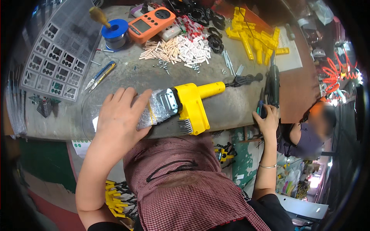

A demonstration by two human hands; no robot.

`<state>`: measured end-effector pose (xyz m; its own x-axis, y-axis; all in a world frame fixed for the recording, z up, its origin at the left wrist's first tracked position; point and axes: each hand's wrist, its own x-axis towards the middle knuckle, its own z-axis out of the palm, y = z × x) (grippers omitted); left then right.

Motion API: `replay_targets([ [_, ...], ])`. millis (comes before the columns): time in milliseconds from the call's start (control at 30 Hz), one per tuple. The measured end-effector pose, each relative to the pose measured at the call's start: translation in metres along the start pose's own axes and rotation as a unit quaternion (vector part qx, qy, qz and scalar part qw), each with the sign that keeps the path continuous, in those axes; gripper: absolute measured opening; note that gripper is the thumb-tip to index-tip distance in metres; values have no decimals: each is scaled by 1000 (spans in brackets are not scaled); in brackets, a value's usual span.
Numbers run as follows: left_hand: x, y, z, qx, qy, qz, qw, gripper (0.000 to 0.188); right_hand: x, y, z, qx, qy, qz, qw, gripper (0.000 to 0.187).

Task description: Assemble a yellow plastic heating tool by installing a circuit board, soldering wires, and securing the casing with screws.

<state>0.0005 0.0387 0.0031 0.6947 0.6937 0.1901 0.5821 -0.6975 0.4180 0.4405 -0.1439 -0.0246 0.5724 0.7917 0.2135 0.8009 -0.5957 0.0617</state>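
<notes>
My left hand (121, 109) is closed over a silver block wrapped in clear plastic (156, 107), with a thin yellow band round it. Against the block's right end sits a yellow plastic housing (192, 106) with a tube-like handle pointing right and a comb of metal prongs at its near side. A black cord (243, 79) runs out of the handle's end. At the bench's right edge my right hand (268, 121) grips the handles of a pair of pliers (262, 109), jaws pointing away from me. A dark electric screwdriver or soldering tool (273, 86) lies just beyond it.
Tweezers or snips (101, 76), a solder spool (115, 32) and an orange meter (152, 24) lie at the back left. Piles of white tubes (194, 51), screws and yellow housings (258, 38) spread along the back. A compartment tray (58, 54) stands left. Another person (312, 131) is at the right.
</notes>
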Motion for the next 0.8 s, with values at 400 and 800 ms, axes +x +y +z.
replay_targets([
  [400,-2,-9,10,-17,-5,-30,999,78,-26,-14,-9,117,-11,-51,992,25],
  [800,1,-10,6,-37,5,-31,999,71,-46,-43,-45,295,-96,-8,951,60],
])
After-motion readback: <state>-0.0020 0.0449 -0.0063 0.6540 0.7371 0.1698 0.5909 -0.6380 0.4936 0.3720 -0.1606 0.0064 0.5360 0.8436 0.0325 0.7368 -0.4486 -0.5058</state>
